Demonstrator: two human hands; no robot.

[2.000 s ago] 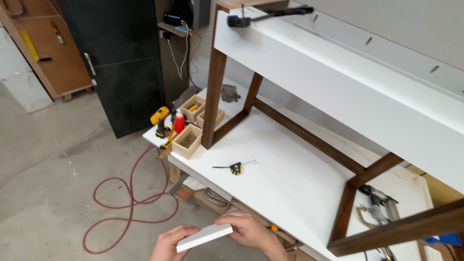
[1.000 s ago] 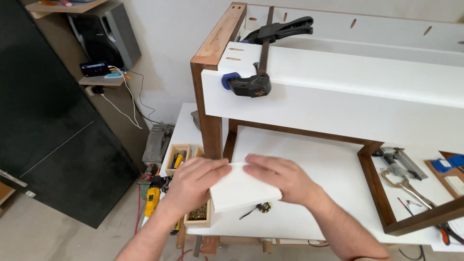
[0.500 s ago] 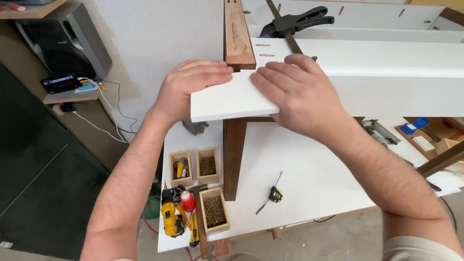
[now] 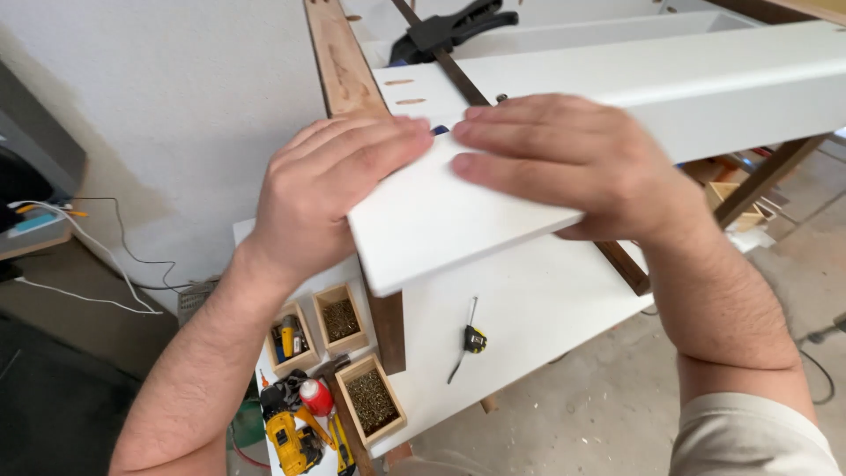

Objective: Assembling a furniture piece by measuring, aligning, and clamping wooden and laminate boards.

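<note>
Both hands flat on a small white rectangular board (image 4: 441, 220), held up against the dark wooden upright post (image 4: 344, 62) of a furniture frame. Left hand (image 4: 322, 198) grips its left end, fingers spread over the top face. Right hand (image 4: 573, 163) presses on its right end, palm down. Fingertips of the 2 hands almost meet. Black bar clamp (image 4: 454, 26) sits just above. Below on the white worktable (image 4: 538, 308): 3 small wooden boxes of screws (image 4: 339, 319), a yellow drill (image 4: 291, 441), a red-capped bottle (image 4: 315, 397), a small tape measure (image 4: 474, 338).
</note>
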